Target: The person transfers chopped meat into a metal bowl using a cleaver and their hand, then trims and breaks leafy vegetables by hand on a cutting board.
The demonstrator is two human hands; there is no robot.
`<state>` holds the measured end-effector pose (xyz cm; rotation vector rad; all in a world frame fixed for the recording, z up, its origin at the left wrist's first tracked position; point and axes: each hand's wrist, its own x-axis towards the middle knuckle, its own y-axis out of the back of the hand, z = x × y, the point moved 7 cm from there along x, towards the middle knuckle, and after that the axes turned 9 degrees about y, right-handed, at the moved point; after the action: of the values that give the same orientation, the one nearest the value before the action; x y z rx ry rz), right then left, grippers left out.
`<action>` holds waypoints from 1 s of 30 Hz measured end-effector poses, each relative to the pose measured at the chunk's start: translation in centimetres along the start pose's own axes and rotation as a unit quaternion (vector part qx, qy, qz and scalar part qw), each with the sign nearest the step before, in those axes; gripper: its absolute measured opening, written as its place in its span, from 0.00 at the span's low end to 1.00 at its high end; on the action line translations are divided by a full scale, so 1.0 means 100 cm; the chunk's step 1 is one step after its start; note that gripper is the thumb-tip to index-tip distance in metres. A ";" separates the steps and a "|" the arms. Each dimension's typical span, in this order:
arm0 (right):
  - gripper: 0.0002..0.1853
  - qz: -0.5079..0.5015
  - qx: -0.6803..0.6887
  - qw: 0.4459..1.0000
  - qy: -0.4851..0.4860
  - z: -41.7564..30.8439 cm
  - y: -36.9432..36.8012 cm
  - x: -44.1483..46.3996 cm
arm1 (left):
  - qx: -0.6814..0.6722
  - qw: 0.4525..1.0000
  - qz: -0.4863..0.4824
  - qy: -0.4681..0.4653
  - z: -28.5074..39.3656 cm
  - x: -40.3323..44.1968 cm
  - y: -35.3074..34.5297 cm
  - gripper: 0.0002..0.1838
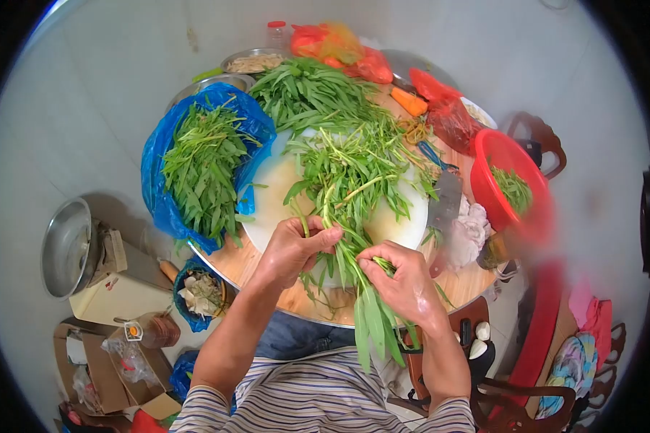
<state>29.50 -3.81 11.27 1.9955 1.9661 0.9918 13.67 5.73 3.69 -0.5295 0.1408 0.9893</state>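
A: What's closest?

B: A bunch of greens [372, 317], its long leaves hanging over the near edge of the wooden table [303, 303]. The right hand [404, 278] is closed around it, probably to keep the stems together.

A: And the left hand [289, 249]?

B: Narrow, thumb and fingers pinching a stem just beside the right. With 2 hands so close, I'd guess each stem can be controlled separately.

A: How do the greens look?

B: Fresh, with slim pointed leaves, bright green, and paler, thicker stems. A few stems look yellowish.

A: What's beneath the loose pile [368, 169]?

B: A round white board [267, 180], likely there to give it a flat base. A grey blade [448, 195] lies at its right edge.

A: Further out?

B: A blue bag [155, 180] on the left and a red bowl [484, 173] on the right both hold greens, perhaps to keep batches apart. Past the board sits another leafy heap [310, 94], then a jar [276, 36] with a red lid.
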 end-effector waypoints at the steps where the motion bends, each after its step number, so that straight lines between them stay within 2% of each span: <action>1: 0.07 -0.005 -0.001 1.000 -0.009 0.004 -0.003 0.000 | 0.001 1.000 0.003 -0.004 0.000 -0.002 -0.002 0.11; 8: 0.08 0.003 -0.022 1.000 -0.001 0.006 -0.006 -0.003 | -0.032 0.999 0.022 -0.011 -0.006 -0.007 -0.003 0.09; 11: 0.09 -0.019 0.045 0.999 -0.014 0.015 -0.012 -0.007 | -0.056 0.997 0.032 -0.035 -0.010 -0.007 -0.004 0.09; 13: 0.10 -0.008 0.117 0.991 -0.068 0.023 -0.014 -0.009 | -0.054 0.997 0.042 -0.039 -0.007 -0.012 -0.008 0.10; 17: 0.11 0.013 0.059 0.992 -0.109 0.018 -0.011 -0.012 | -0.018 0.996 0.067 -0.054 -0.009 -0.017 -0.013 0.10; 20: 0.13 -0.001 0.025 0.997 -0.078 0.024 -0.011 -0.011 | -0.010 0.997 0.056 -0.049 -0.011 -0.013 -0.012 0.10; 22: 0.13 -0.020 0.111 0.990 -0.080 0.023 -0.012 -0.010 | -0.020 0.998 0.053 -0.037 -0.005 -0.014 -0.011 0.11; 23: 0.13 -0.020 0.111 0.990 -0.080 0.025 -0.010 -0.011 | -0.030 0.998 0.049 -0.025 -0.002 -0.015 -0.011 0.12; 26: 0.15 -0.061 0.174 0.975 -0.128 0.038 -0.013 -0.014 | 0.002 1.000 0.025 -0.014 0.002 -0.016 -0.011 0.12; 28: 0.15 -0.130 0.214 0.950 -0.185 0.046 -0.020 -0.019 | 0.019 1.000 0.018 -0.006 0.001 -0.014 -0.008 0.13; 30: 0.15 -0.128 0.209 0.951 -0.187 0.048 -0.020 -0.020 | 0.036 0.999 0.012 0.003 0.001 -0.014 -0.007 0.14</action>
<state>30.65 -3.85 5.83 1.8602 2.2568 0.1245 13.48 4.38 4.49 -0.4663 0.1889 1.0030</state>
